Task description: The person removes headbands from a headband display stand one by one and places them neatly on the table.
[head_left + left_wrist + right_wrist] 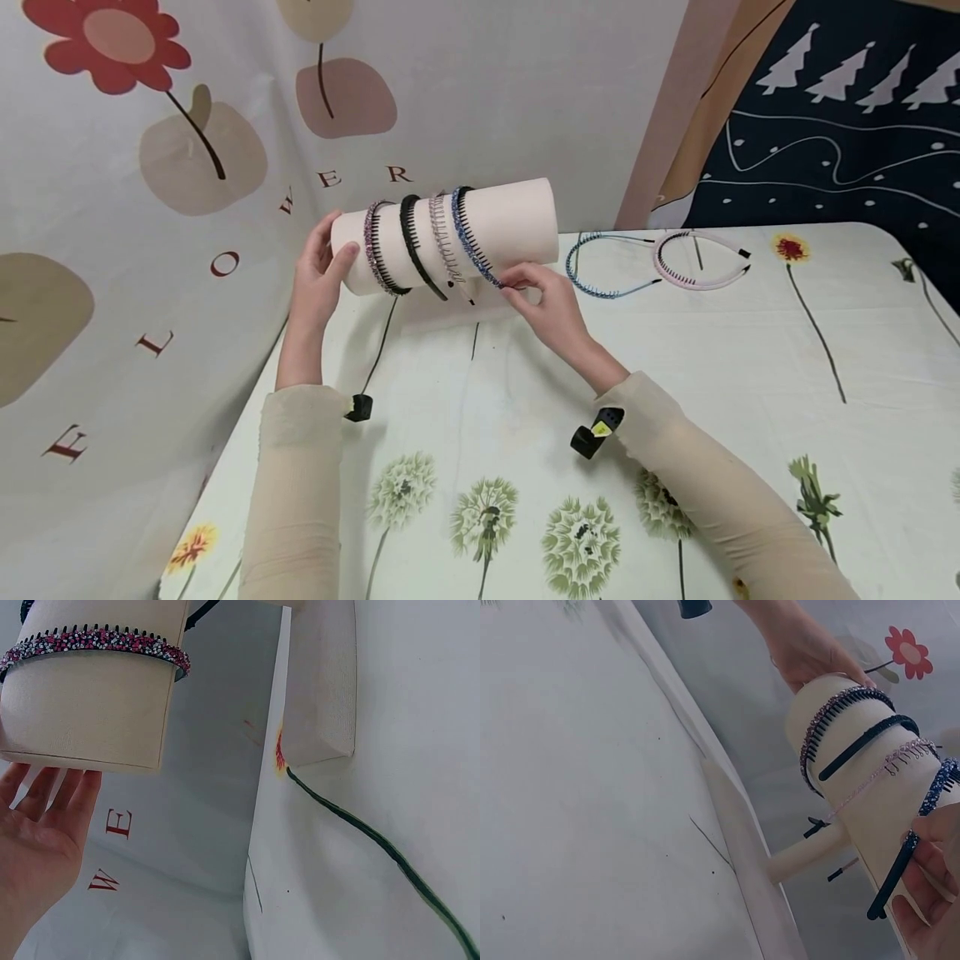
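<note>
A pale cylindrical headband stand [517, 221] lies horizontally on its post, which shows in the right wrist view. My left hand [313, 279] grips its left end, thumb in front and fingers behind. With thumb and fingertips, my right hand [551, 308] pinches the lower end of a glittery blue headband [468, 242] that loops over the cylinder. Left of that band sit a thin pink headband [439, 229], a plain black headband [410, 237] and a pink-and-dark glitter headband [97, 645], all with comb teeth. The cylinder hides their far sides.
On the table [750, 350], right of the stand, lie a light blue headband [603, 294] and a pale pink headband [705, 286], side by side. The stand's flat base [322, 690] rests below the cylinder. A printed curtain [487, 83] hangs close behind.
</note>
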`<state>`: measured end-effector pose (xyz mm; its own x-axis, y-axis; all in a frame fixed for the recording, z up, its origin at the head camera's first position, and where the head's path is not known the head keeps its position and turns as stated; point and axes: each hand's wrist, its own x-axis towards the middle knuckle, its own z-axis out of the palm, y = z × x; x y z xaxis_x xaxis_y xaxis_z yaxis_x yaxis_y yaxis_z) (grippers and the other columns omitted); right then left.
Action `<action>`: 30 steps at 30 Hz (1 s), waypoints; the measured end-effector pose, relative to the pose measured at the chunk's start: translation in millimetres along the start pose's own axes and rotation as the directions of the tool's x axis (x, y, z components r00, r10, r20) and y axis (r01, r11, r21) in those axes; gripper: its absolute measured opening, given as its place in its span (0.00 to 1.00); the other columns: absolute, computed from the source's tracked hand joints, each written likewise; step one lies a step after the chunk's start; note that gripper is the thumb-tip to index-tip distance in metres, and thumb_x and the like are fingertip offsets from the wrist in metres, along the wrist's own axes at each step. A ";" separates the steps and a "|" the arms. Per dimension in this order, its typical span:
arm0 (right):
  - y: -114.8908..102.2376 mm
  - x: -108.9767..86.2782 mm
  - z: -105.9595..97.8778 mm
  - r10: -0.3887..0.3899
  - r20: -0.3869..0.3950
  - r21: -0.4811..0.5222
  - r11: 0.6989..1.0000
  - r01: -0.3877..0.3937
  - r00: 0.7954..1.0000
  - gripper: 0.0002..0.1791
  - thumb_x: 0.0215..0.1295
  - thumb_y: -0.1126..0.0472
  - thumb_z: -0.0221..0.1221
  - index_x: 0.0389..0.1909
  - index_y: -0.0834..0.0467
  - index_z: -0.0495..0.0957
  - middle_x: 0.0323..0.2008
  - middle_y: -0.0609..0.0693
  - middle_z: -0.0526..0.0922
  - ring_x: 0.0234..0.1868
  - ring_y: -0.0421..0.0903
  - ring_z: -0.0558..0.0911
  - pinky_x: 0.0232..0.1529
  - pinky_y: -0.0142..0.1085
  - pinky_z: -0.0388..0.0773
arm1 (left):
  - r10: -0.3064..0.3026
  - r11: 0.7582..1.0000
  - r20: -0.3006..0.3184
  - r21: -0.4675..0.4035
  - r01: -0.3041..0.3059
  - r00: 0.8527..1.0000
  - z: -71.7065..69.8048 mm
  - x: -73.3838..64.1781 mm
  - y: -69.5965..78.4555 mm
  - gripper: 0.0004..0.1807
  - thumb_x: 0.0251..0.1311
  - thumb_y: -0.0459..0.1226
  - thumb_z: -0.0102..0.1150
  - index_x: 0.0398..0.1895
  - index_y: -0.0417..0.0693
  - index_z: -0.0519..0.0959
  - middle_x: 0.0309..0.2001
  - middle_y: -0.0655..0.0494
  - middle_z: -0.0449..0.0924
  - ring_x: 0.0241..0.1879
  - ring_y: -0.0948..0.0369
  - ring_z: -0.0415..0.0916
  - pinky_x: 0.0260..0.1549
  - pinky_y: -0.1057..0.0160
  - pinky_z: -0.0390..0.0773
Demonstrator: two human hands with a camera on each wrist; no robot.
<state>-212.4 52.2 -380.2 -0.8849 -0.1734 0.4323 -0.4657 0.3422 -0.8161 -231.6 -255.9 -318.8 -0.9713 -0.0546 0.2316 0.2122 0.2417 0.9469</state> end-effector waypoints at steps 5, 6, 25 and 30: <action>1.7 -1.0 -4.9 -0.007 -0.023 0.001 1.000 0.007 1.000 0.07 0.66 0.67 0.63 0.43 0.63 0.84 0.43 0.57 0.86 0.46 0.51 0.85 0.54 0.46 0.82 | 0.007 1.000 0.008 -0.009 -0.007 1.000 2.2 -4.7 9.3 0.34 0.68 0.41 0.56 0.76 0.52 0.60 0.75 0.49 0.60 0.72 0.59 0.62 0.69 0.59 0.65; 1.9 -1.3 -6.1 -0.009 -0.028 0.005 1.000 0.009 1.000 0.07 0.66 0.67 0.63 0.43 0.63 0.84 0.43 0.58 0.86 0.45 0.51 0.85 0.54 0.46 0.82 | 0.007 1.000 0.008 -0.009 -0.007 1.000 2.4 -5.1 9.8 0.34 0.68 0.41 0.56 0.76 0.52 0.60 0.75 0.49 0.60 0.72 0.59 0.62 0.69 0.59 0.65; 13.5 -3.6 -34.9 -0.058 -0.157 -0.044 0.998 0.052 0.986 0.07 0.61 0.68 0.66 0.39 0.61 0.88 0.39 0.56 0.89 0.46 0.50 0.85 0.49 0.43 0.79 | 0.014 1.000 0.006 -0.006 -0.014 1.000 2.8 -4.7 9.3 0.34 0.68 0.40 0.57 0.76 0.51 0.61 0.75 0.48 0.60 0.72 0.58 0.61 0.71 0.57 0.64; 15.8 -4.2 -42.1 -0.076 -0.190 -0.052 0.996 0.067 0.979 0.06 0.61 0.69 0.66 0.38 0.62 0.88 0.38 0.57 0.88 0.42 0.50 0.84 0.43 0.33 0.76 | 0.016 1.000 0.007 -0.002 -0.015 1.000 2.3 -4.5 8.6 0.34 0.68 0.40 0.56 0.76 0.49 0.60 0.75 0.48 0.60 0.72 0.58 0.61 0.71 0.57 0.64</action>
<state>-215.7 97.2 -378.8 -0.8298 -0.0206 0.5577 -0.5230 0.3775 -0.7642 -225.6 -251.3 -312.2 -0.9686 -0.0444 0.2448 0.2274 0.2404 0.9437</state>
